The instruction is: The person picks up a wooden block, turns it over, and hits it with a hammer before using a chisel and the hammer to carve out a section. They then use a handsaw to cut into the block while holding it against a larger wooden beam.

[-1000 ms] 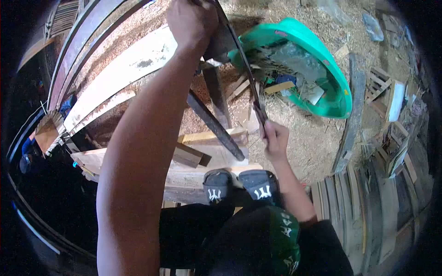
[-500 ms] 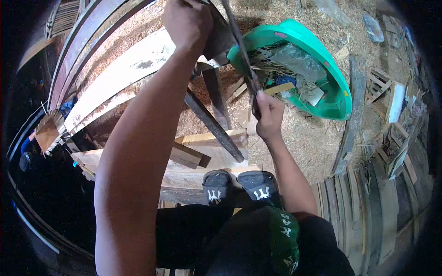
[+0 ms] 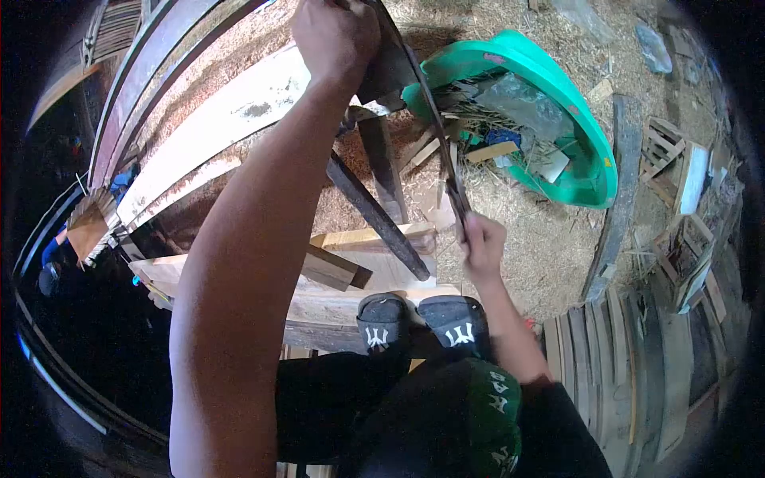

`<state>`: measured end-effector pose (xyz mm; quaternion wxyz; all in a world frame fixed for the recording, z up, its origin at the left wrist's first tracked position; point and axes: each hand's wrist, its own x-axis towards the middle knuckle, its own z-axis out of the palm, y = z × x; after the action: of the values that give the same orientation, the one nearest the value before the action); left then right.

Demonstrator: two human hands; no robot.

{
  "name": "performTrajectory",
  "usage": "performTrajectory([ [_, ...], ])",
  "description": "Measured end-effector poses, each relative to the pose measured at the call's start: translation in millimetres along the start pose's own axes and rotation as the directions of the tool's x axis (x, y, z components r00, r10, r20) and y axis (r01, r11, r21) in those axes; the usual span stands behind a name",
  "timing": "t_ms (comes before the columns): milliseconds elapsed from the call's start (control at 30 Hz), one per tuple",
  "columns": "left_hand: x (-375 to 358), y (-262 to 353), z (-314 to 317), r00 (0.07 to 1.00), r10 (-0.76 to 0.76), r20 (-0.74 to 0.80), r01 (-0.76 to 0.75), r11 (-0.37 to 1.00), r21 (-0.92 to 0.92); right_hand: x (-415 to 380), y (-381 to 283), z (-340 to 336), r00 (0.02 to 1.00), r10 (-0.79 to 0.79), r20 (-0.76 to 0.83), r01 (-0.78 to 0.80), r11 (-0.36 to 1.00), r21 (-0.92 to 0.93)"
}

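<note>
My right hand [image 3: 484, 243] is wrapped round the near end of a long thin dark tool [image 3: 433, 107], like a handsaw seen edge-on. The tool slants up and away to the top edge of the view, passing close beside my left hand. At the top, my left hand [image 3: 339, 36] is closed with its fingers curled at the edge of a dark flat board [image 3: 389, 76]; its fingertips are partly hidden. Below the board stand dark wooden legs or battens [image 3: 378, 215].
A green plastic basin [image 3: 550, 64] with scraps and plastic lies at right on sawdust-covered ground. My slippered feet [image 3: 446, 319] rest by pale planks [image 3: 335, 307]. A long pale plank [image 3: 215, 131] runs at left. Wooden crates [image 3: 685, 251] and stacked boards [image 3: 613, 358] lie at right.
My right hand has drawn the long thin tool back toward my body, down and slightly right. My left hand stays at the board; the whole view has shifted slightly.
</note>
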<state>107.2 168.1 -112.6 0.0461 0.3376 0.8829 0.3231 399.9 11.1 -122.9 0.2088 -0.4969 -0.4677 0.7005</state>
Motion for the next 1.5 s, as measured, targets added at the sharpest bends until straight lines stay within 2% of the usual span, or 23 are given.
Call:
performTrajectory([
  [33, 3, -3, -2, 1.0, -0.003, -0.013, 0.003, 1.0, 0.003, -4, 3, -3, 1.0, 0.017, 0.002, -0.017, 0.998, 0.054],
  [100, 2, -2, -3, 0.997, 0.067, 0.038, -0.068, 0.997, 0.03, 22, -10, 6, 1.0, 0.021, -0.015, -0.022, 0.999, -0.038],
  [167, 5, -2, -1, 0.995, 0.092, 0.027, -0.094, 0.995, 0.046, 62, -38, 24, 0.997, -0.081, -0.021, 0.079, 0.995, -0.065],
  [300, 2, -4, 3, 0.998, 0.066, -0.007, -0.066, 0.996, 0.057, 22, -4, 6, 0.997, -0.076, 0.004, 0.076, 0.993, -0.092],
  [367, 4, -11, 4, 0.997, 0.054, -0.051, -0.05, 0.996, 0.073, -11, 18, -8, 0.999, 0.02, 0.026, -0.021, 0.997, 0.069],
  [467, 2, -8, 5, 0.994, 0.099, -0.05, -0.094, 0.991, 0.1, 31, -21, 12, 0.999, -0.03, -0.012, 0.029, 0.999, -0.039],
  [500, 5, -4, 1, 1.0, -0.008, -0.007, 0.008, 1.0, 0.023, 51, -28, 18, 0.996, -0.081, -0.035, 0.078, 0.994, -0.082],
  [533, 4, 0, -3, 0.992, -0.116, 0.054, 0.118, 0.992, -0.044, 57, -23, 17, 1.0, -0.014, -0.019, 0.015, 1.0, 0.021],
  [567, 2, 2, -3, 0.991, -0.114, 0.062, 0.117, 0.992, -0.043, 47, -18, 14, 1.0, -0.009, -0.026, 0.01, 1.0, 0.023],
  [633, 4, -2, -1, 0.998, 0.043, 0.048, -0.047, 0.995, 0.083, 18, -3, 4, 0.998, -0.058, -0.005, 0.057, 0.997, -0.044],
  [667, -1, -3, -1, 0.998, 0.035, 0.055, -0.04, 0.995, 0.087, -1, 10, -7, 0.999, 0.013, 0.03, -0.011, 0.998, -0.061],
  [733, 4, 0, 0, 0.997, 0.068, 0.03, -0.071, 0.989, 0.131, 12, 6, -3, 0.999, -0.02, 0.029, 0.022, 0.997, -0.072],
  [833, 2, 2, -4, 0.995, 0.062, 0.078, -0.067, 0.996, 0.058, 49, -27, 19, 1.0, -0.017, -0.01, 0.016, 0.997, -0.076],
  [900, 4, 2, -2, 0.997, 0.053, 0.061, -0.056, 0.997, 0.061, 67, -35, 30, 0.994, -0.103, -0.02, 0.104, 0.994, 0.027],
  [967, 4, -1, 0, 0.999, 0.032, 0.039, -0.035, 0.997, 0.065, 33, -5, 14, 0.995, -0.095, -0.014, 0.094, 0.994, -0.056],
  [1033, 2, -5, 3, 0.998, 0.061, -0.012, -0.06, 0.997, 0.039, -8, 30, -4, 1.0, 0.026, 0.008, -0.027, 0.999, 0.048],
  [1133, 1, 0, -2, 0.998, 0.038, 0.053, -0.041, 0.998, 0.053, 23, -5, 8, 1.0, -0.02, -0.011, 0.02, 0.999, -0.043],
  [1167, 1, 2, -2, 0.998, 0.041, 0.051, -0.044, 0.998, 0.05, 47, -26, 19, 0.995, -0.096, -0.03, 0.094, 0.993, -0.077],
  [1267, -1, 4, -1, 1.0, 0.009, 0.005, -0.009, 1.0, 0.013, 54, -26, 28, 0.997, -0.069, -0.045, 0.072, 0.996, 0.057],
  [1367, -2, 4, 1, 0.996, 0.056, -0.071, -0.051, 0.996, 0.07, 5, 3, 6, 0.999, -0.039, -0.025, 0.038, 0.999, -0.004],
  [1433, 5, -4, 1, 0.998, 0.042, -0.051, -0.037, 0.995, 0.095, 3, -1, -1, 1.0, -0.008, 0.014, 0.009, 1.0, -0.029],
  [1467, 3, -5, 2, 0.999, 0.033, -0.007, -0.032, 0.993, 0.11, 19, 4, 5, 0.998, -0.053, -0.017, 0.052, 0.994, -0.094],
  [1500, 3, -4, 2, 0.999, 0.037, -0.007, -0.036, 0.994, 0.106, 45, -25, 17, 0.998, -0.067, -0.012, 0.066, 0.995, -0.076],
])
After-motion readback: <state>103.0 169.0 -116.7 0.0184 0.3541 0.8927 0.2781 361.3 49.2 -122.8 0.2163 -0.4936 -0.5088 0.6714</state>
